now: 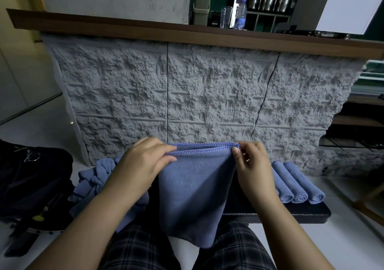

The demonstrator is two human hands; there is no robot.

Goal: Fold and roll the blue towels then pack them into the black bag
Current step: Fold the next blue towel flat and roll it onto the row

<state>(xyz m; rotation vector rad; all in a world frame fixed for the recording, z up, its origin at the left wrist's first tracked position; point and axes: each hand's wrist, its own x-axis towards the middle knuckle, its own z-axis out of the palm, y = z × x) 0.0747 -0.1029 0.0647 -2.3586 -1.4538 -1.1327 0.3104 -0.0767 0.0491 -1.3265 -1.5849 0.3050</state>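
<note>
Three large masses frame the scene: a rough grey stone-textured wall [207,95] ahead, the black bag [31,178] slumped on the floor at the left, and a dark low counter [301,210] across the person's front. On the counter's left lies a crumpled heap of blue towels [93,178], soft and knotted; on its right three rolled towels [299,184] sit side by side, touching, their spiral ends toward the camera.

Between them hangs the towel in hand [193,193], a plush blue cloth with stitched hems, doubled over so its hemmed edges meet along the top. That top edge, the long axis of the grip, runs left to right, level between the hands, and the cloth drapes down toward the plaid-clad knees. The left hand [143,161] pinches the left corner, fingers curled over the hem; the right hand [251,163] pinches the right corner between thumb and fingertips. Neither hand is nearer; each holds one end. I judge the next fold needs those corners brought together or the cloth laid flat on the counter.
</note>
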